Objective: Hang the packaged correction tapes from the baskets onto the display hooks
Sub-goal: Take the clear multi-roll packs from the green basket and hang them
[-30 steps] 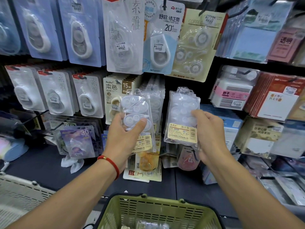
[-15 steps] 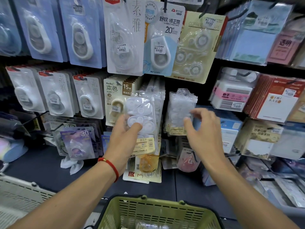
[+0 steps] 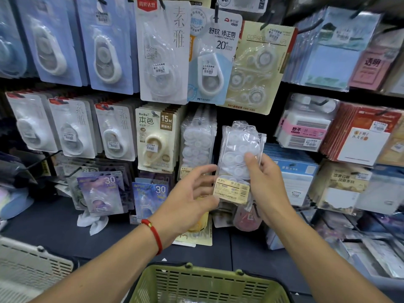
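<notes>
Several clear packs (image 3: 196, 141) already hang on their hook at the left, the left hand (image 3: 188, 200) is loose and empty, the right hand (image 3: 265, 182) pinches the next stack of correction tapes (image 3: 237, 158) before the hooks, and the green basket (image 3: 196, 283) below holds more, so I judge much remains.

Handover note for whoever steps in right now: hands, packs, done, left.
Right hand pinches the clear pack in front of the display.
Left hand is open beside the pack's label, holding nothing.
Done: a row of the same packs hangs just left of it.
Left: get the held pack on a hook; I cannot tell whether it is on one yet. Then take more from the green basket below.
</notes>
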Demonstrator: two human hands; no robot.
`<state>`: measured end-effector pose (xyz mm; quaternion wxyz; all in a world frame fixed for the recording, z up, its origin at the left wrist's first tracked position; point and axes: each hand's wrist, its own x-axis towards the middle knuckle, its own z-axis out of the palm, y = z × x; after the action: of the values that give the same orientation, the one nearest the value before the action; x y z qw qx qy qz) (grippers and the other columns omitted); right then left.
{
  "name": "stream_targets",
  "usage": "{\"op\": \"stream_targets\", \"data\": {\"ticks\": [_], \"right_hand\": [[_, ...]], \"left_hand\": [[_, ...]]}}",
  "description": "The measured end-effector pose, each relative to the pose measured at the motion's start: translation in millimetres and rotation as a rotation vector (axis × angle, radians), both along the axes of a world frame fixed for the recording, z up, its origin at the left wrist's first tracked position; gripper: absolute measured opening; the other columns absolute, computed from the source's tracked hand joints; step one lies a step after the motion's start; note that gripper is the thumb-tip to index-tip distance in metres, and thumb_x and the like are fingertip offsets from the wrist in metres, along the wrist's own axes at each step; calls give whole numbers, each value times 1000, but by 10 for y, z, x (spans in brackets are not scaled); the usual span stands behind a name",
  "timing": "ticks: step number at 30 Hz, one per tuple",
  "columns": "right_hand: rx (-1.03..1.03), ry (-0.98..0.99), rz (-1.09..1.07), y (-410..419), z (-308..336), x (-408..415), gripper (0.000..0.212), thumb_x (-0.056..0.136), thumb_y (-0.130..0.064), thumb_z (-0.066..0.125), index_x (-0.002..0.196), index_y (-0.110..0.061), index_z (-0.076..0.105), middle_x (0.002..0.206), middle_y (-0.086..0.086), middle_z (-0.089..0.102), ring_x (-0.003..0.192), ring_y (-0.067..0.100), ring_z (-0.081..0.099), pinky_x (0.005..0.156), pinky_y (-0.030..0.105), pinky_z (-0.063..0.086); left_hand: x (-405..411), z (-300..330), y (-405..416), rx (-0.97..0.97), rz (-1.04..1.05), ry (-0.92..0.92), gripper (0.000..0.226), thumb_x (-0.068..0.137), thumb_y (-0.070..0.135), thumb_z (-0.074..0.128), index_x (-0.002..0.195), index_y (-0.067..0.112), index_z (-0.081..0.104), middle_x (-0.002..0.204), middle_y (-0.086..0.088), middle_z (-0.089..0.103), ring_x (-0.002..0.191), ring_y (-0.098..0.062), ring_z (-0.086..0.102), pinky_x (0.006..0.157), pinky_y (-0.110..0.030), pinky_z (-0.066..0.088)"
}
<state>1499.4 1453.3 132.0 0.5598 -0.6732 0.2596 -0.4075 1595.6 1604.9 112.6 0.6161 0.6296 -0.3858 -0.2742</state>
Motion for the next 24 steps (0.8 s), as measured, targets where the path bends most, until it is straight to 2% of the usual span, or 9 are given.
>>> {"op": "stream_targets", "data": {"ticks": [4,9,13,14,16,18,20,22,24], "right_hand": [[29,32,-12,-52,9,-11,56,88,-63,61,100,-8,61,90,17,60,83,35,62,84,74,52],[-23,47,-13,-74,58,-31,69,82,-69,61,102,-2,60,88,17,60,79,32,57,81,73,50],[-52,99,-59,-149,10,-33,52,99,-55,61,98,-3,63,85,21,64,76,33,61,73,61,55],[-126,151,-111,-164,-14,-36,46,100,-53,60,98,-7,64,85,13,66,78,32,64,72,53,54],[-474,329,-296,-191,-85,-65,32,101,-46,61,116,-17,61,107,-1,66,94,22,64,77,42,51],[-917,457,-433,-186,-164,-81,42,97,-25,66,135,-13,53,127,5,55,105,23,57,83,41,50],[-1217,499,-362,-181,-273,-47,49,89,-7,71,136,-5,58,135,15,56,115,34,59,88,49,54],[-1299,565,-263,-197,-371,18,55,86,-6,74,139,-6,59,148,17,53,132,38,53,99,51,52],[-1265,675,-199,-226,-432,102,63,90,-13,70,149,-11,51,166,13,35,152,35,35,114,49,41]], "left_hand": [[-35,7,-20,-9,-14,-7,67,91,-15,67,139,30,53,138,-2,64,120,-18,68,108,-43,54],[-36,20,-17,-28,3,9,68,88,-18,68,144,18,54,135,-5,67,117,-21,70,105,-41,56],[-10,3,-37,-7,1,-29,64,89,-16,69,142,19,56,131,0,69,117,-19,70,103,-32,57],[1,-10,-38,15,0,-75,63,90,-14,67,141,21,56,133,2,68,119,-16,68,102,-29,56],[48,-64,-34,85,36,-253,63,93,-8,64,145,25,53,140,7,63,128,-11,61,105,-29,53],[139,-123,-43,168,109,-493,65,95,1,63,152,27,48,151,10,55,142,-8,48,117,-31,42],[229,-156,-66,208,173,-693,68,96,6,64,156,28,43,161,10,42,152,-9,32,126,-25,23],[297,-171,-121,199,212,-806,71,94,5,64,158,26,41,168,8,29,157,-10,18,124,-20,11],[353,-199,-177,167,239,-856,73,92,1,62,158,24,41,172,6,21,159,-11,13,123,-21,12]]}}
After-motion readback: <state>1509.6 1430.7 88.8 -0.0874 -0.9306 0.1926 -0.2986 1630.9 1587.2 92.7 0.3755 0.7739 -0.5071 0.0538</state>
